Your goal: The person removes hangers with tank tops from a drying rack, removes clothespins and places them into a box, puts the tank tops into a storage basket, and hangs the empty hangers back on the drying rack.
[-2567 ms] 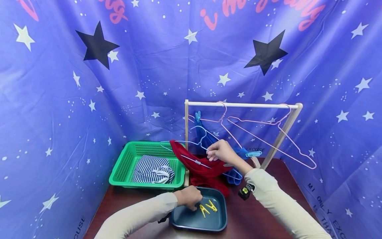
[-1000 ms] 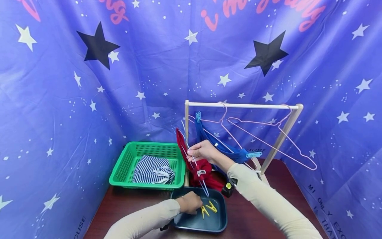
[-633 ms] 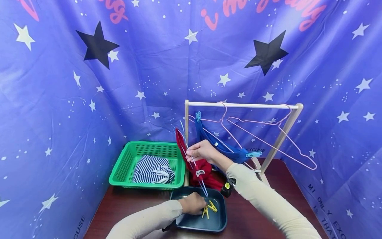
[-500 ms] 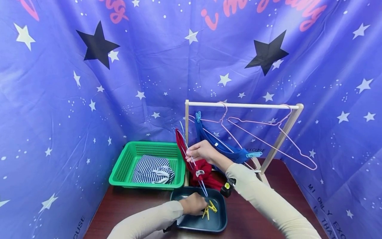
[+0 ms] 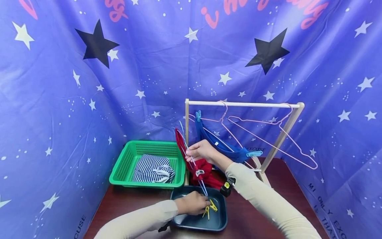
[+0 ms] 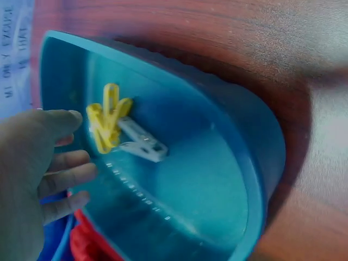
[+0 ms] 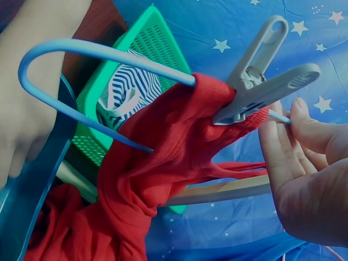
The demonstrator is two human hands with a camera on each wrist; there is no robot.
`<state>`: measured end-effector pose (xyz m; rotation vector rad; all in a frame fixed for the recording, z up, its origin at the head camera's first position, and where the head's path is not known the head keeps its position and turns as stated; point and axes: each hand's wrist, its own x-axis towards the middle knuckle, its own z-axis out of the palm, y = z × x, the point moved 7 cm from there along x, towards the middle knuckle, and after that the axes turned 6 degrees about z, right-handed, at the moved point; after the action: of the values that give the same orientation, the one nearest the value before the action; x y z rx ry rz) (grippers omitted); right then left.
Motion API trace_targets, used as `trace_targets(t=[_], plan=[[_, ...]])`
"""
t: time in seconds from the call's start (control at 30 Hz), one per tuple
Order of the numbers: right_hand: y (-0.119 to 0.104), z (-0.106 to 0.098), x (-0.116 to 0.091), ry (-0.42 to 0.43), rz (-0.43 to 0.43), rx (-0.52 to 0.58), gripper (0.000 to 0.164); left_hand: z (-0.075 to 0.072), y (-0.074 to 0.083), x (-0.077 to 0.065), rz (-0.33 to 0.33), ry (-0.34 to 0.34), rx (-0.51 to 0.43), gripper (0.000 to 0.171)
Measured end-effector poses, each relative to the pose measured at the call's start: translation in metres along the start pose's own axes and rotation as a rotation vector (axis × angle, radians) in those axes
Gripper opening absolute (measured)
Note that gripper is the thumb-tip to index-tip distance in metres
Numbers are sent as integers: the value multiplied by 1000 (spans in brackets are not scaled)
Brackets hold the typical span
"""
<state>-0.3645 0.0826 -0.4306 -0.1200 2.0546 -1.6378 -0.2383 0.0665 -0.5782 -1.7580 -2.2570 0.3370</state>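
My right hand (image 5: 200, 152) pinches a light-blue hanger (image 7: 98, 50) between thumb and fingers, and the hanger is tilted nearly edge-on in the head view. Over its bar lies a red garment (image 7: 168, 152), held there by a grey clothespin (image 7: 253, 89); the rest of the cloth droops toward the table. My left hand (image 5: 193, 203) hovers over a dark teal tray (image 6: 217, 196), fingers loosely spread with nothing between them. Beside those fingers lie two yellow clothespins (image 6: 110, 117) and a pale grey clothespin (image 6: 142, 142), the grey one hidden by my hand in the head view.
A green basket (image 5: 119, 166) with a striped garment (image 5: 152, 168) stands left of the wooden rack (image 5: 244, 105). From the rack hang two pink hangers (image 5: 273, 146), one bearing a blue garment (image 5: 219, 144) fastened with blue clothespins (image 5: 253, 154).
My right hand has moved left and turned the hanger from broadside to edge-on, revealing the grey clothespin. My left hand has slid slightly right in the tray, and the yellow clothespins have shifted a little.
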Motion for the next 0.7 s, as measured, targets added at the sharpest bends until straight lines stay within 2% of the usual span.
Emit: trace_targets(t=[0.2, 0.27, 0.43, 0.5, 0.6, 0.7], plan=[[-1, 2, 0, -17, -10, -13, 25, -35, -8, -18, 51, 73, -151, 19], [0, 2, 0, -23, -11, -20, 26, -51, -13, -28, 62, 168, -166, 22], [1, 2, -1, -27, -10, -14, 29, -102, -29, -53, 45, 529, -85, 18], [2, 2, -1, -28, -7, -5, 29, -121, -37, -60, 20, 639, -60, 16], [4, 1, 1, -28, -3, 1, 30, -144, -48, -67, -2, 748, -36, 20], [5, 1, 2, -28, -2, -4, 31, -159, -58, -69, -10, 779, -19, 30]])
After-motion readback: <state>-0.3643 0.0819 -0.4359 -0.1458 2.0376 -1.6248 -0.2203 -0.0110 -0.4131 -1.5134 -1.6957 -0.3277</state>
